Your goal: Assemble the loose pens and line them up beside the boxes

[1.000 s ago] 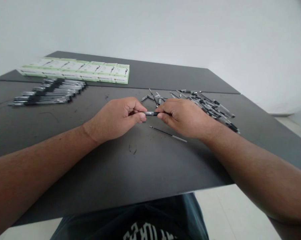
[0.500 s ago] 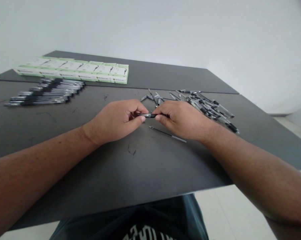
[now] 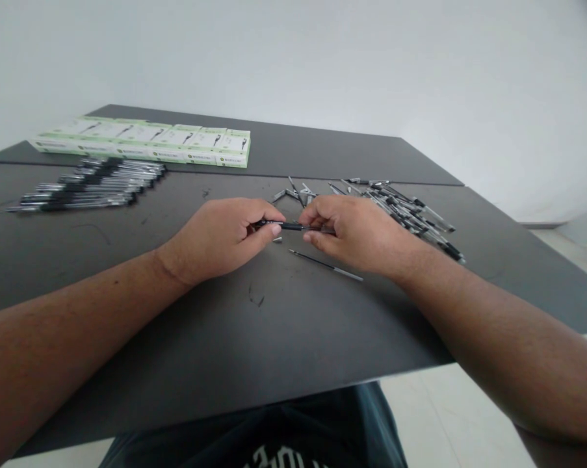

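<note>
Between my two hands a black and clear pen [image 3: 292, 226] lies level, just above the dark table. My left hand [image 3: 232, 234] pinches its left end between thumb and forefinger. Thumb and fingers of my right hand [image 3: 352, 231] close on its right part, and some of the barrel is hidden there. Just below my right hand lies a loose ink refill [image 3: 325, 264], slanting down to the right. A small pale piece [image 3: 277, 240] sits under my left thumb. Beyond my fingers are several small grey parts [image 3: 286, 194], partly covered by my right hand.
On the right is a loose pile of pens [image 3: 410, 211]. A row of pens [image 3: 93, 184] lies side by side on the left, in front of several green and white boxes [image 3: 142, 143]. The dark table [image 3: 215, 364] has its front edge near my lap.
My right fingers have shifted along the pen, so more of its black grip shows between my hands. The silvery part seen earlier is now covered by my left fingers.
</note>
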